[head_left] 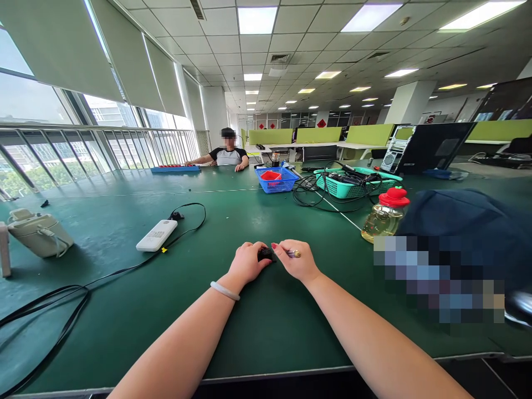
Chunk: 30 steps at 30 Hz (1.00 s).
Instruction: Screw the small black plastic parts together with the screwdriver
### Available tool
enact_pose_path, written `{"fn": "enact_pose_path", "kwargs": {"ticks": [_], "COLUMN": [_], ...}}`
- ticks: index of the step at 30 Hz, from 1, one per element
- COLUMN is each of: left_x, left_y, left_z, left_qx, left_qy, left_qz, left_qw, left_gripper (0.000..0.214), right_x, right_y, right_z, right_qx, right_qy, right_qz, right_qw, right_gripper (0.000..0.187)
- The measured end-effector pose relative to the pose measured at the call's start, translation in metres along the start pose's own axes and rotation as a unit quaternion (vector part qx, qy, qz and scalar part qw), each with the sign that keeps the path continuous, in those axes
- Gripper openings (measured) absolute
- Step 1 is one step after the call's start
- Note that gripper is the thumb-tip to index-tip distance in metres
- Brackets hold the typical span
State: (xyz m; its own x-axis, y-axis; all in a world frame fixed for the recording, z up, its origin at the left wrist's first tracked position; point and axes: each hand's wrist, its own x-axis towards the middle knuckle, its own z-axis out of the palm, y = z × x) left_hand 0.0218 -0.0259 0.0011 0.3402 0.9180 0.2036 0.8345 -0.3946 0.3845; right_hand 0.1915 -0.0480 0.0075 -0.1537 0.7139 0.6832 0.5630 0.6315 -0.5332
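In the middle of the green table (233,310), my left hand (247,260) is closed round a small black object (265,254), keeping it on the tabletop. Its kind is mostly hidden by the fingers. A pale bangle (225,291) circles the left wrist. Right beside it, my right hand (297,260) is closed on a slim tool with a gold-coloured end (295,254). The tool's end sticks out of the fist, and its front part, hidden by the thumb and fingers, points towards the black object. I cannot tell whether the two touch.
A white power strip (157,235) with a black cable lies left, near a beige case (39,233). Rightward stand a red-lidded bottle (384,216) and a dark blue cloth item (461,227). Blue (277,184) and green baskets (344,190) sit farther back; a person (229,155) sits opposite.
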Motion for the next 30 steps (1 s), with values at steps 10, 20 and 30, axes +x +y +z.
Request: {"fn": "enact_pose_path", "kwargs": {"ticks": [10, 20, 30], "left_x": [0.0, 0.0, 0.001], "left_y": [0.0, -0.001, 0.0], "left_z": [-0.001, 0.0, 0.0], "left_qx": [-0.012, -0.018, -0.022], "left_qy": [-0.002, -0.005, -0.013], "left_qz": [-0.001, -0.013, -0.012], "left_qw": [1.0, 1.0, 1.0], "left_gripper": [0.031, 0.035, 0.036], "right_x": [0.003, 0.005, 0.007], "right_y": [0.005, 0.02, 0.038], "right_z": [-0.004, 0.0, 0.005], "right_qx": [0.166, 0.184, 0.281], "right_qy": [0.049, 0.086, 0.073], "right_qz": [0.119, 0.197, 0.276], "right_qw": [0.978, 0.959, 0.916], "right_gripper": [0.058, 0.063, 0.056]}}
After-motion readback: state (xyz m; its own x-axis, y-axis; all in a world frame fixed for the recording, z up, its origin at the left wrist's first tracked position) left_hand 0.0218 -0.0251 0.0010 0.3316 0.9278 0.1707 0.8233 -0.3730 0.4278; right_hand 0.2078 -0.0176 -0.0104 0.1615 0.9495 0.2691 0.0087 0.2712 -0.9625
